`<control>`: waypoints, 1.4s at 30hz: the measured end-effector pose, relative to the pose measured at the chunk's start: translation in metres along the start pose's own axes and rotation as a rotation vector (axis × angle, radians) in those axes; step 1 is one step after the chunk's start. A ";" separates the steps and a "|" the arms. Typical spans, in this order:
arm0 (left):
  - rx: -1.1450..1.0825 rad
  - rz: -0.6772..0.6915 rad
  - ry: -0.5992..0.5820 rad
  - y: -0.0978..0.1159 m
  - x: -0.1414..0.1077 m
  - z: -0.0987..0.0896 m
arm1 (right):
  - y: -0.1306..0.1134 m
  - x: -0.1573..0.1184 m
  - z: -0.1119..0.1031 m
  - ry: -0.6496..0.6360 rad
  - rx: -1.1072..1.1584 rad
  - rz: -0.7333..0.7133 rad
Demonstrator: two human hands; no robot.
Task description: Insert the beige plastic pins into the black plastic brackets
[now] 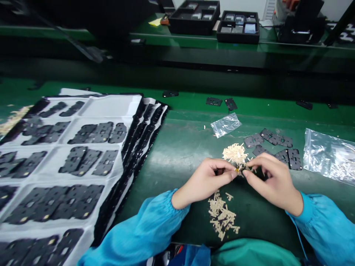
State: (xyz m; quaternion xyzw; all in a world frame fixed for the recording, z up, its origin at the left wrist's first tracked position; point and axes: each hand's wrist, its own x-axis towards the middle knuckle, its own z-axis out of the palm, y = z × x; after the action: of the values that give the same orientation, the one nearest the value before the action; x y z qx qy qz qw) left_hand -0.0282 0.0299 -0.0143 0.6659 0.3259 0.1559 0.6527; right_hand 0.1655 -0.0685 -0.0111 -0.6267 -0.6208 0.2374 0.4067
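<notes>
Being pinched between left hand (205, 181) and right hand (273, 181): tiny amber-tipped part (237, 170), detail too small to tell. Beige strip pile (235, 153) is heaped just behind it, second pile (222, 216) nearer the body; black plates (273, 138) are laid out to the right on green bench mat (188, 155).

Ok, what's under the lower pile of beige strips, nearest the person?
The pile of beige strips lies on a green bench mat, visible around its edges and through gaps. Directly beneath its densest middle, the surface is covered and cannot be seen.

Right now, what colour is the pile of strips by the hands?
The pile is pale beige, clearest in the head view.
</notes>
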 end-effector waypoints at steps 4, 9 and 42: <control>0.113 0.060 0.006 0.004 -0.003 0.001 | -0.004 -0.002 -0.003 -0.034 -0.312 -0.380; 0.282 0.174 -0.065 0.009 -0.008 0.002 | -0.003 -0.002 -0.002 -0.137 -0.315 -0.359; -0.462 -0.178 -0.335 0.005 0.001 -0.009 | -0.010 -0.002 -0.008 0.024 -0.259 -0.604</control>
State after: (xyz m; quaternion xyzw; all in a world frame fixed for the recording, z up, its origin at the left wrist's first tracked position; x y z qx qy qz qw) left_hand -0.0322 0.0381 -0.0083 0.4848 0.2268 0.0562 0.8428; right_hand 0.1660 -0.0729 0.0008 -0.4637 -0.7987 0.0179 0.3831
